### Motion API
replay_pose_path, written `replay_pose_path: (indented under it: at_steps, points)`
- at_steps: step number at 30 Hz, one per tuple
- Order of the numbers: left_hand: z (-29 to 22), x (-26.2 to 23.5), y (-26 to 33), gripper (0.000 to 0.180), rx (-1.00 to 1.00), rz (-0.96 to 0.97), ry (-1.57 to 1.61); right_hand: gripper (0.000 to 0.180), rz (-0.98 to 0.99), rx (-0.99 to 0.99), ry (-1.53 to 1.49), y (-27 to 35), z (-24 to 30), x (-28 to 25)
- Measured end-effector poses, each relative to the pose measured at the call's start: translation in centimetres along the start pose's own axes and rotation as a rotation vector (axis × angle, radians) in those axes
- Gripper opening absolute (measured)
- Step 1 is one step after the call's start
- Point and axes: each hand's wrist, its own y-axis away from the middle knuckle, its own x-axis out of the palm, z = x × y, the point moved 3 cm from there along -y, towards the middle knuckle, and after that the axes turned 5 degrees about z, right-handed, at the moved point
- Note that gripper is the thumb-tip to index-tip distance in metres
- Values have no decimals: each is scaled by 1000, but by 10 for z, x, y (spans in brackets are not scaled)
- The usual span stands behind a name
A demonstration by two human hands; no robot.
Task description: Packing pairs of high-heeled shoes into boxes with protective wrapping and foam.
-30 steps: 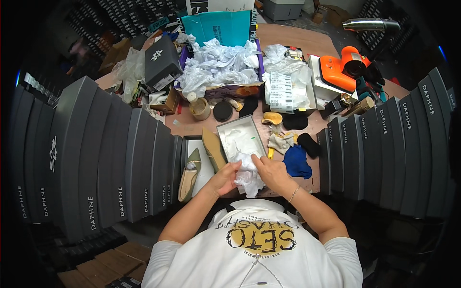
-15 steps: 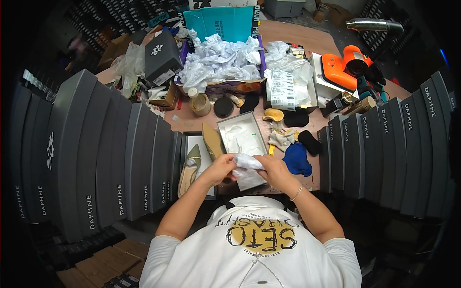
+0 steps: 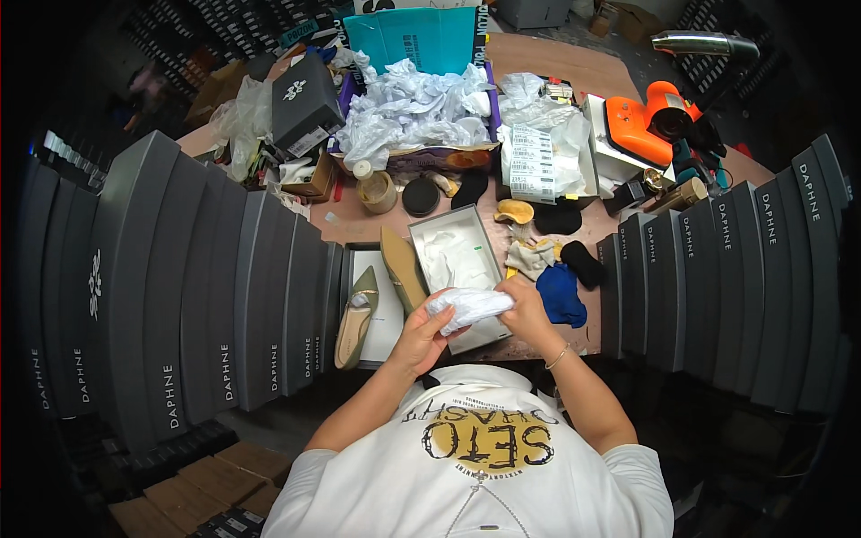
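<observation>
White tissue wad (image 3: 468,307) gripped by left hand (image 3: 420,334) and right hand (image 3: 527,309), over paper-lined grey box (image 3: 456,260)

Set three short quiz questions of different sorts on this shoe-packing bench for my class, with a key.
1. True or false: both hands hold the wad of white tissue paper.
2. Which lies in the open box lid at the person's left? A) an orange tool B) an olive pointed shoe C) a blue cloth
3. Fill in: the tissue wad is held over the open grey ____.

Key
1. True: left hand and right hand grip its two ends.
2. B, the olive pointed shoe.
3. Shoebox, lined with white paper.
</observation>
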Motion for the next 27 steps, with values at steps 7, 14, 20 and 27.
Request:
replay_pose_path:
  at_steps: [7, 14, 20, 27]
  points:
    - [21, 2, 5, 42, -29, 26, 168, 30, 198, 93, -972, -5, 11, 43]
    - [6, -46, 16, 30, 270, -261, -284, 54, 182, 107, -511, 13, 27, 25]
    - [14, -22, 28, 42, 174, -233, -84, 67, 224, -68, -326, 5, 62, 62]
    - [-14, -56, 45, 51, -156, -30, -438, 57, 453, 119, -416, 10, 51, 77]
